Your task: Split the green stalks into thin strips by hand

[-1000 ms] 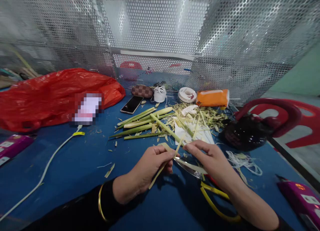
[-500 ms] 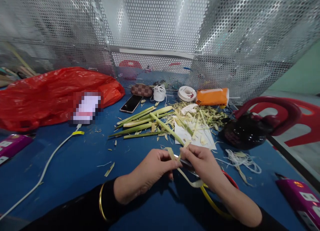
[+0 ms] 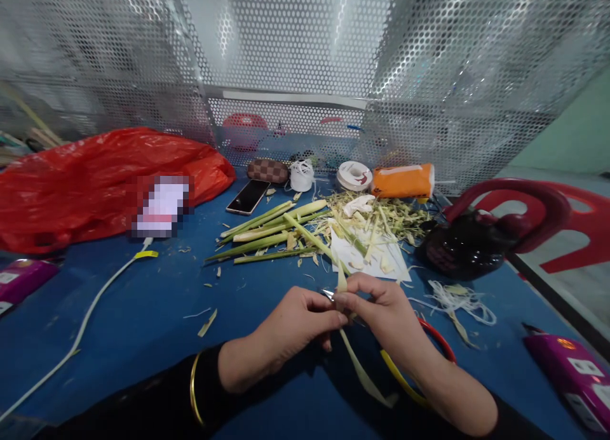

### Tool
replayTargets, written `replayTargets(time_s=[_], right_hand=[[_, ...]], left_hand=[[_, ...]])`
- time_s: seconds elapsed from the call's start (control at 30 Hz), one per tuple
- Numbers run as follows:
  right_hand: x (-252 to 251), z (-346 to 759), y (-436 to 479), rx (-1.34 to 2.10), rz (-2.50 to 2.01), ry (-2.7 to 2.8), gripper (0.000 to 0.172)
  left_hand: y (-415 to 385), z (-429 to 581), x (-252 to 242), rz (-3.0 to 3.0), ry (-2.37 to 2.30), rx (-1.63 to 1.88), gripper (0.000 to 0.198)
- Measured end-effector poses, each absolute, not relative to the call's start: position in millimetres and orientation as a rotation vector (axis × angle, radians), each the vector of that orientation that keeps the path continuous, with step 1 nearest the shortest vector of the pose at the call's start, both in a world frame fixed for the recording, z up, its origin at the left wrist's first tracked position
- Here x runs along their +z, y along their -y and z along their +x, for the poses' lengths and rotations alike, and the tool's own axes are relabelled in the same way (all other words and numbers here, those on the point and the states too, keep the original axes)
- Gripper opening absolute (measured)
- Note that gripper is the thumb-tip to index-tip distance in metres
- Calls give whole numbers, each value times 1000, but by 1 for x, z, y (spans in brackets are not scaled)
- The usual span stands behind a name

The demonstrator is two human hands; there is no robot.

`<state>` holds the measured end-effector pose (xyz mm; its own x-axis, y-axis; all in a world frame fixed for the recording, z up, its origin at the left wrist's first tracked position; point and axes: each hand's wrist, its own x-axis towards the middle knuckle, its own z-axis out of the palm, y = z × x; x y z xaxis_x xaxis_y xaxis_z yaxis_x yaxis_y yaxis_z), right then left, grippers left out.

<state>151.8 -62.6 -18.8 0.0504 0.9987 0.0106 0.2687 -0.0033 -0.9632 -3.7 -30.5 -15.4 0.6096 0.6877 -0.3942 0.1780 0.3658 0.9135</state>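
My left hand [image 3: 302, 316] is closed, thumb and forefinger pinching a pale green leaf strip [image 3: 355, 360] whose long end hangs down toward the table edge. Thumb and fingers of my right hand [image 3: 381, 306] are closed on the strip's upper part, touching the left fingertips. Scissors lie beneath the right palm; their metal tip [image 3: 328, 294] shows between the hands, and the red-and-yellow handles [image 3: 441, 340] stick out below the right wrist. The palm hides the middle of the scissors. Just beyond are long green stalks [image 3: 267, 243] and white paper [image 3: 400, 268] strewn with scraps.
A red plastic bag [image 3: 95, 192] and a lit phone [image 3: 162, 205] on a white cable lie left. Behind the stalks stand a dark phone [image 3: 248, 197], a white string ball [image 3: 302, 176], a ribbon spool [image 3: 354, 175] and an orange packet [image 3: 403, 181]. A black kettle [image 3: 467, 246] stands right.
My right fingers have moved slightly left and down onto the strip against my left fingertips. The strip's loose end now hangs lower and straighter, and the scissor tip shows more plainly.
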Motion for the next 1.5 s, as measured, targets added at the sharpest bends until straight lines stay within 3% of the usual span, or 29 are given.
replayTargets(time_s=[0.43,0.7,1.07,1.4,1.5], right_hand=[[-19,145,67,850,-1460,1416,21],[-19,146,65,1056,-1451,1166,26],[-17,143,68,925,-1479,1343,23],[-25,141,68,806,-1437,1477,26],[-21,150,66,611,-1400,1560,13]], left_hand=[[31,-4,-20,1272,-871,365,19],[30,-3,-15,1022,-793,312,45],[35,-1,-11,1169,-916,389,18],[34,-4,-16,1212,-911,301,18],[30,-4,-17,1085,-890,422,24]])
